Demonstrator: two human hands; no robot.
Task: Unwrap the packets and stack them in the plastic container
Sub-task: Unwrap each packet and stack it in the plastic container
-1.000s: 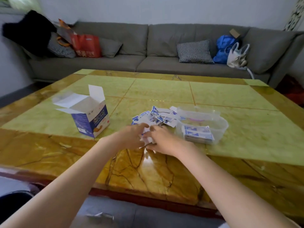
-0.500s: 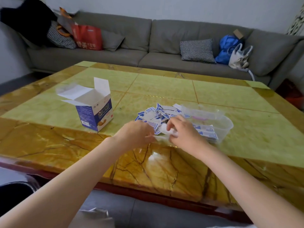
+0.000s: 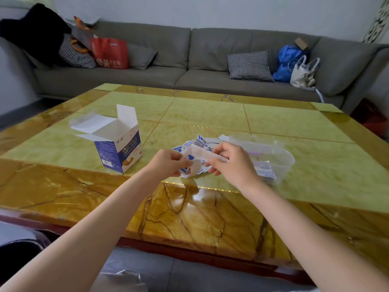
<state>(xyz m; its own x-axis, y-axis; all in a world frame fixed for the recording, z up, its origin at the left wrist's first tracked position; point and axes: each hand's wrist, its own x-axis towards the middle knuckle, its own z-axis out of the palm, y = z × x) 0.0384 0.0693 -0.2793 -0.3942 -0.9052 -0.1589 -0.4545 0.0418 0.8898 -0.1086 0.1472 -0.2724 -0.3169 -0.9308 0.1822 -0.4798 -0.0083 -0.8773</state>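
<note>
Both hands hold one white and blue packet [image 3: 196, 158] above the table, its wrapper pulled partly apart. My left hand [image 3: 168, 163] pinches its left end. My right hand [image 3: 229, 160] pinches the right end, where a pale strip shows. Behind the hands lies a loose pile of packets [image 3: 202, 142] on the table. A clear plastic container [image 3: 282, 161] stands to the right of the pile with a few packets stacked inside [image 3: 265, 171], partly hidden by my right hand.
An open blue and white cardboard box [image 3: 117, 148] stands left of the hands. The green and amber marble table [image 3: 210, 114] stretches back to a grey sofa [image 3: 189, 60] with cushions and bags.
Both hands have risen from the table edge with the packet. They have pulled apart sideways, so the wrapper now spreads open between them.
</note>
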